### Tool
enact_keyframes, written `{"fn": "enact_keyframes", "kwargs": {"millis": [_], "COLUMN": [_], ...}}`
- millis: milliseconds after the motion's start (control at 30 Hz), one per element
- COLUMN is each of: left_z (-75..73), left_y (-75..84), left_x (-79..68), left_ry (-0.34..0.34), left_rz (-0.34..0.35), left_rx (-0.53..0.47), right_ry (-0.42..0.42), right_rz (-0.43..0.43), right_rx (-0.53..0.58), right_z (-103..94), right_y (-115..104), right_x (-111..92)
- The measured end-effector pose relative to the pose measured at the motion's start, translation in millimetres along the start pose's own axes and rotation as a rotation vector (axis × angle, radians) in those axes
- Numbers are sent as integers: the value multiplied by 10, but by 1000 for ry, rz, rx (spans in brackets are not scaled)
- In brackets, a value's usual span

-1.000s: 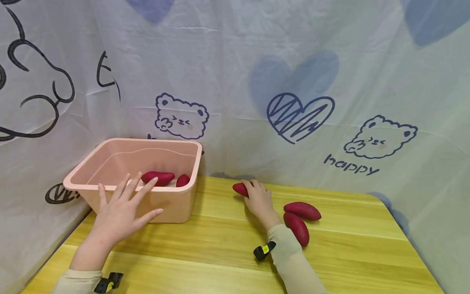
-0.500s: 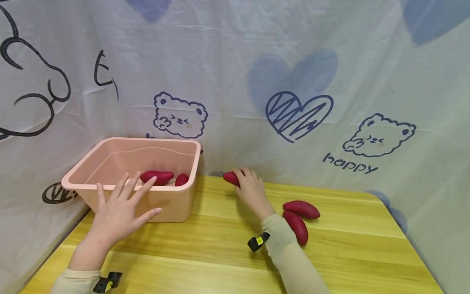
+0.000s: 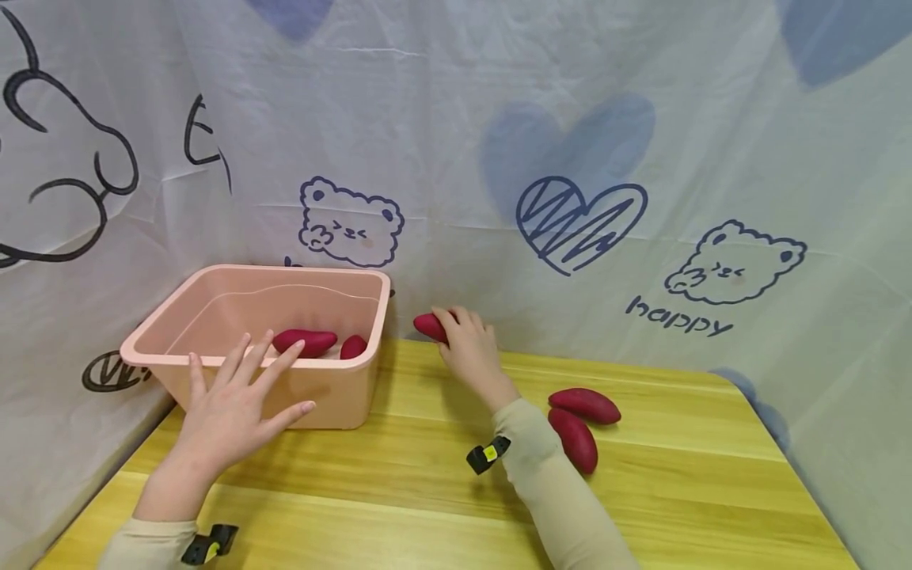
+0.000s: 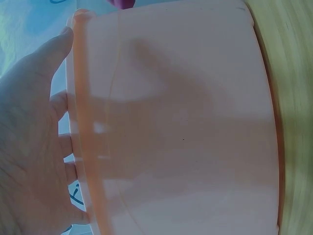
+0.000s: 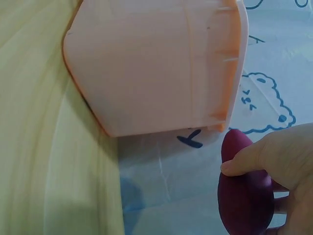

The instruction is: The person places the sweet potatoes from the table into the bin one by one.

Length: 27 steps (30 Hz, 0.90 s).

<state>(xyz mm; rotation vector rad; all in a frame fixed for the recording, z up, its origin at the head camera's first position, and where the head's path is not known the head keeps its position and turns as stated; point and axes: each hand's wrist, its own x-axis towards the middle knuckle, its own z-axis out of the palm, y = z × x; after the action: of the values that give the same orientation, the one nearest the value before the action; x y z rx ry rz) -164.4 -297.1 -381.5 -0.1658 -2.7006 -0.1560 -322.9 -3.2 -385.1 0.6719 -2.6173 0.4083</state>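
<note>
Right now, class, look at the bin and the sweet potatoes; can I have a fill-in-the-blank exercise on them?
1. The right hand grips one ____ sweet potato.
2. The pink bin holds ____ sweet potatoes.
3. The left hand rests against the bin's ____ wall.
4. Two sweet potatoes lie on the ____.

Missing words: purple; two; front; table

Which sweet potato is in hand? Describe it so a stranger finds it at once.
Start at the pink bin on the table's left. Just right of its rim, the right hand holds one sweet potato in the air; unlike the others, it touches neither table nor bin.
</note>
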Motion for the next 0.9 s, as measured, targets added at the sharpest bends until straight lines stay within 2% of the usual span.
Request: {"fn": "enact_keyframes", "kwargs": {"millis": [533,900], "left_z": [9,5], "left_y": [-7,-15], "left_x": [-11,-4], "left_ry": [8,12], "left_rz": [4,4], "left_rx": [-7,-11], "right_ry": [160,180], "right_rz": [-82,-151], "right_rx": [-14,5], "right_z": [-204,-346], "right_y": [-334,-676], "right_x": [245,402]}}
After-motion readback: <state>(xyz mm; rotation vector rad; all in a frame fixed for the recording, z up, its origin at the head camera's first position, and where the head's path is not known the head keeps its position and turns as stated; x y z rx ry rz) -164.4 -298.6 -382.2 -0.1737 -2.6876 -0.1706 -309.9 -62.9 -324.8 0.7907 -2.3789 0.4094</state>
